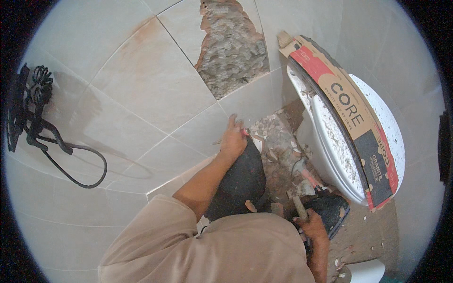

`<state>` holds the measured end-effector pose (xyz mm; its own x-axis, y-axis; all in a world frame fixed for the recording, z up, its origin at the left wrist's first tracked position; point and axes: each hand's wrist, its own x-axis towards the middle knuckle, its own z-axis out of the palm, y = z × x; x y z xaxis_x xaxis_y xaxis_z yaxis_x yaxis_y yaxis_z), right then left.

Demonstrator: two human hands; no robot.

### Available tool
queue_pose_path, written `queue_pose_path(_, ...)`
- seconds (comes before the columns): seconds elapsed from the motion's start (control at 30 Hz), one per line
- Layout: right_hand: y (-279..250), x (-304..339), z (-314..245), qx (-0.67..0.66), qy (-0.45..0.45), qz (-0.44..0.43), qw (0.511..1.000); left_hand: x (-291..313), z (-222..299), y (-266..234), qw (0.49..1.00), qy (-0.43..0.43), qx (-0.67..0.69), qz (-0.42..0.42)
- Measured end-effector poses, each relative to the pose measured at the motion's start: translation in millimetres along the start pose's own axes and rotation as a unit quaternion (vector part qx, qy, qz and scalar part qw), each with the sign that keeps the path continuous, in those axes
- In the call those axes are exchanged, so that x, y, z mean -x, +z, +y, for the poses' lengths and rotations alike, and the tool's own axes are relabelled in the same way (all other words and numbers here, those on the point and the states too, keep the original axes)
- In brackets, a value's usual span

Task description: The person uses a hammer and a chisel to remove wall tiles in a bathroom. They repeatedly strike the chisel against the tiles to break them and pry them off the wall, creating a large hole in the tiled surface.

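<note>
The person's left hand [233,141] is beside the foot of the tiled wall [141,89], fingers mostly curled round a small red-ended tool [246,131], one of them reaching up toward the tiles; the tool's working end is hidden. The right hand [314,225] closes round the handle of what looks like a hammer [298,206], low over the floor [365,228], near the front edge of the toilet [309,134].

A glancing blow on the red end could catch the left fingers, since they sit right beside it. Too hard a strike could crack the neighbouring tiles or throw chips at the person, whose hands are bare. Loose rubble [271,129] along the wall's lower edge could also make a foot slip.

The toilet has its lid down, so its bowl cannot be seen; chips and dust [342,146] lie over the lid. A long cardboard carton [350,106] lies across it, from the back corner to the front edge (whether it holds anything cannot be told). With its near end at that front edge, a knock could tip it off
</note>
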<state>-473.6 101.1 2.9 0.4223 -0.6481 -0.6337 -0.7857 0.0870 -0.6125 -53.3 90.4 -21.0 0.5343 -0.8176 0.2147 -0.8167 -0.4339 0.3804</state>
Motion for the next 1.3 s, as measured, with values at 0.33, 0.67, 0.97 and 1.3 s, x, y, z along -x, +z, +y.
queue_pose_path(0.33, 5, 3, 5, -0.012, 0.004, 0.008, 1.0, -40, -7, 5, 0.987, -0.004, 0.03, 0.157)
queue_pose_path(0.67, 3, 3, 2, -0.066, 0.032, -0.014, 0.997, -67, 17, -12, 0.986, 0.15, 0.072, 0.024)
queue_pose_path(0.97, 9, -27, 26, -0.053, -0.187, 0.009, 0.981, -162, -175, 4, 0.941, 0.088, -0.322, -0.054)
queue_pose_path(1.3, -2, -27, 11, -0.035, -0.182, 0.045, 0.982, -238, -114, 17, 0.879, 0.178, -0.442, 0.001)
